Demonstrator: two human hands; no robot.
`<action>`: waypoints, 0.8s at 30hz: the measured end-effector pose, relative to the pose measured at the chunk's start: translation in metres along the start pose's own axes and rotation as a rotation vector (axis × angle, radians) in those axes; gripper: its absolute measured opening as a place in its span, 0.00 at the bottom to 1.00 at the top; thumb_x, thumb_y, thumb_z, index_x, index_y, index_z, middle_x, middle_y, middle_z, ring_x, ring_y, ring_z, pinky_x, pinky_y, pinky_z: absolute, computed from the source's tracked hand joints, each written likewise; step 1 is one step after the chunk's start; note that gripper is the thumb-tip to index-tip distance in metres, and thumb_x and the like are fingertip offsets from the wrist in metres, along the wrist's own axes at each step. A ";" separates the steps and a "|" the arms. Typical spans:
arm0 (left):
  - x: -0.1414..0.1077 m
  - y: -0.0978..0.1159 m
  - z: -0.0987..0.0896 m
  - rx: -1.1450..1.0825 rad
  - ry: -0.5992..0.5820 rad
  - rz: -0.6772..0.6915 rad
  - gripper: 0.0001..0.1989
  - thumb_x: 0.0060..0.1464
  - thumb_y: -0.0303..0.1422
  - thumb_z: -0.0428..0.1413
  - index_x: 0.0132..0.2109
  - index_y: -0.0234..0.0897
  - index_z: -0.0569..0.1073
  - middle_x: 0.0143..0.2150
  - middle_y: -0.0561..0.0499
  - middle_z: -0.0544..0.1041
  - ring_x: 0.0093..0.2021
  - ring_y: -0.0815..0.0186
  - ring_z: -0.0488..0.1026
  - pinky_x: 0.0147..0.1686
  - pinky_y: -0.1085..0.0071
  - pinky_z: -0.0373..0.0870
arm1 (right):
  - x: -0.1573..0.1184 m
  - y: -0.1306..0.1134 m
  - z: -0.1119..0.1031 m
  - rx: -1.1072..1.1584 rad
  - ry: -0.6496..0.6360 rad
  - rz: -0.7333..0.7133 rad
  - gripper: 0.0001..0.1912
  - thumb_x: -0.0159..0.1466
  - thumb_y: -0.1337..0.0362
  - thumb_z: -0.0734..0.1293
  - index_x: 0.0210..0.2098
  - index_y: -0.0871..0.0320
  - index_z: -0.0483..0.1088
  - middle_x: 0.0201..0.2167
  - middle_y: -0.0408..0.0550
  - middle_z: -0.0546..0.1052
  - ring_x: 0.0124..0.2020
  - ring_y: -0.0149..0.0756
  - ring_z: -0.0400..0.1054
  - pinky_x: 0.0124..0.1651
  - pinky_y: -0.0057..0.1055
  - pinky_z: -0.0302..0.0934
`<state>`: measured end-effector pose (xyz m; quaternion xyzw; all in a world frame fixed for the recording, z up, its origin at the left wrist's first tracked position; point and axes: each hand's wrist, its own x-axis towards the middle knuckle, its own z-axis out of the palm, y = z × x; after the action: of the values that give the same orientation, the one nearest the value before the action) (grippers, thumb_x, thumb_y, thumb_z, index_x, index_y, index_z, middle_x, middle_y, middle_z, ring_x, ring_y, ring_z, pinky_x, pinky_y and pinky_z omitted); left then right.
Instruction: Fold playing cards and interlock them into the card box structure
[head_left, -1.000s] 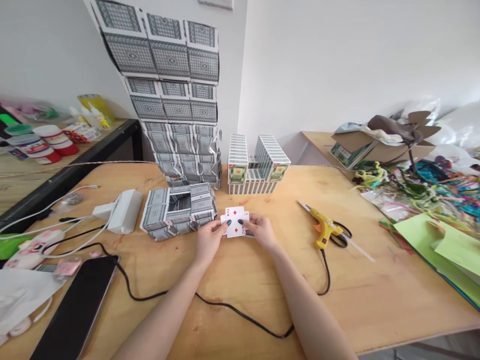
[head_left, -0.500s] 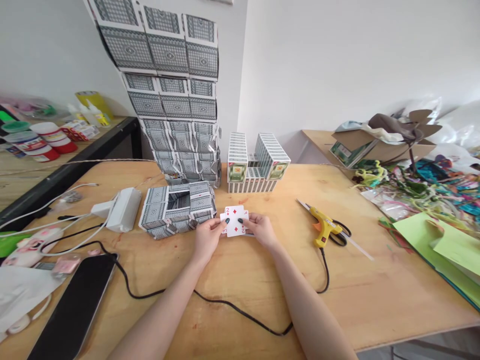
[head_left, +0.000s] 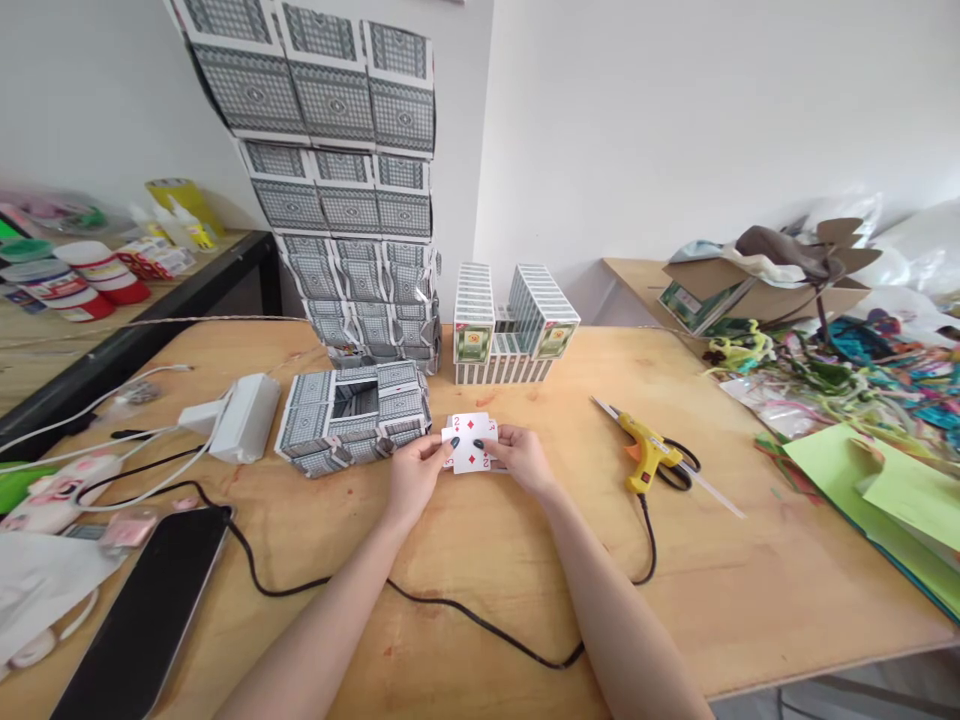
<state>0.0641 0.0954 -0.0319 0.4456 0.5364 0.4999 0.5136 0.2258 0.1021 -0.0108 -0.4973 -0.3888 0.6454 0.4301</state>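
Two playing cards [head_left: 470,455] lie crossed over each other between my hands, a two of diamonds facing up on top. My left hand [head_left: 417,474] pinches their left side, thumb on the face. On the right edge, my right hand [head_left: 525,460] grips them the same way. The fingers beneath the cards are mostly hidden. Just left of my left hand sits a low block of folded cards [head_left: 307,420] with a square opening in its top. Behind it rises a tall tower of folded cards [head_left: 345,200] with grey patterned backs.
Stacked card boxes [head_left: 504,368] stand behind my hands. A yellow glue gun [head_left: 646,455] and black-handled scissors [head_left: 682,465] lie to the right. Its black cable [head_left: 480,622] crosses under my forearms. At left are a white power adapter [head_left: 245,418] and a phone [head_left: 146,620].
Both hands keep their hold on the crossed cards, with hardly any movement. The whole view has shifted very slightly.
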 end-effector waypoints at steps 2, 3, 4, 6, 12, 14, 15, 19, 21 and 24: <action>0.000 0.001 0.000 -0.019 -0.002 -0.014 0.14 0.39 0.37 0.61 0.34 0.34 0.77 0.32 0.49 0.79 0.31 0.63 0.74 0.34 0.68 0.72 | 0.000 0.001 -0.001 -0.001 -0.007 -0.001 0.19 0.41 0.54 0.73 0.27 0.60 0.71 0.26 0.46 0.78 0.28 0.37 0.73 0.35 0.35 0.69; 0.000 0.002 0.000 -0.036 -0.001 -0.028 0.14 0.38 0.37 0.61 0.34 0.34 0.77 0.31 0.49 0.79 0.31 0.63 0.74 0.34 0.68 0.72 | 0.001 0.001 -0.001 -0.002 -0.009 -0.002 0.19 0.41 0.54 0.74 0.27 0.60 0.71 0.26 0.46 0.78 0.28 0.37 0.73 0.35 0.35 0.69; 0.000 0.003 0.001 -0.056 -0.003 -0.045 0.14 0.37 0.37 0.61 0.33 0.34 0.77 0.30 0.50 0.78 0.31 0.64 0.74 0.33 0.68 0.72 | 0.001 0.002 -0.002 -0.002 -0.013 -0.003 0.19 0.41 0.54 0.74 0.27 0.60 0.71 0.26 0.46 0.78 0.28 0.37 0.73 0.34 0.35 0.69; 0.000 0.004 0.000 -0.110 -0.011 -0.082 0.14 0.36 0.37 0.62 0.33 0.34 0.77 0.30 0.50 0.78 0.31 0.64 0.74 0.34 0.67 0.72 | 0.002 0.003 -0.003 -0.003 -0.021 -0.007 0.20 0.41 0.54 0.74 0.28 0.60 0.72 0.26 0.46 0.78 0.28 0.38 0.73 0.34 0.35 0.69; -0.002 0.011 -0.009 -0.363 -0.176 -0.211 0.12 0.40 0.36 0.61 0.33 0.33 0.76 0.34 0.48 0.78 0.35 0.63 0.75 0.41 0.63 0.72 | 0.002 0.002 -0.004 -0.028 -0.008 -0.009 0.19 0.41 0.53 0.74 0.26 0.60 0.71 0.24 0.46 0.78 0.26 0.37 0.73 0.31 0.33 0.68; -0.003 0.013 -0.011 -0.398 -0.217 -0.238 0.13 0.39 0.35 0.62 0.34 0.31 0.76 0.34 0.46 0.78 0.36 0.63 0.75 0.42 0.62 0.71 | 0.001 0.002 -0.005 -0.027 -0.011 -0.015 0.19 0.40 0.53 0.74 0.26 0.60 0.70 0.23 0.46 0.77 0.25 0.36 0.72 0.30 0.32 0.68; -0.003 0.014 -0.012 -0.398 -0.229 -0.243 0.14 0.39 0.34 0.62 0.34 0.31 0.76 0.35 0.46 0.78 0.37 0.63 0.75 0.44 0.62 0.71 | 0.001 0.002 -0.005 -0.027 -0.010 -0.018 0.19 0.40 0.53 0.74 0.26 0.60 0.70 0.23 0.45 0.77 0.25 0.36 0.72 0.30 0.32 0.68; -0.002 0.014 -0.012 -0.368 -0.261 -0.245 0.14 0.39 0.34 0.63 0.35 0.32 0.77 0.38 0.46 0.78 0.38 0.64 0.74 0.47 0.64 0.69 | 0.002 0.005 -0.006 -0.028 0.005 -0.040 0.19 0.41 0.53 0.73 0.25 0.60 0.70 0.22 0.45 0.77 0.25 0.36 0.72 0.30 0.33 0.68; -0.002 0.013 -0.011 -0.355 -0.278 -0.242 0.13 0.39 0.34 0.63 0.36 0.33 0.77 0.39 0.47 0.78 0.39 0.64 0.74 0.48 0.64 0.68 | 0.003 0.007 -0.006 -0.029 0.011 -0.076 0.18 0.41 0.53 0.73 0.24 0.60 0.70 0.21 0.45 0.76 0.24 0.35 0.71 0.30 0.32 0.67; -0.001 0.011 -0.010 -0.323 -0.283 -0.232 0.14 0.39 0.33 0.62 0.37 0.34 0.77 0.40 0.47 0.78 0.40 0.64 0.74 0.49 0.63 0.66 | 0.004 0.010 -0.005 -0.035 0.027 -0.128 0.17 0.42 0.53 0.73 0.21 0.60 0.68 0.19 0.43 0.75 0.21 0.33 0.70 0.27 0.30 0.65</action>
<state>0.0540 0.0948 -0.0214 0.3585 0.4198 0.4495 0.7022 0.2283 0.1024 -0.0225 -0.4877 -0.4254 0.6026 0.4670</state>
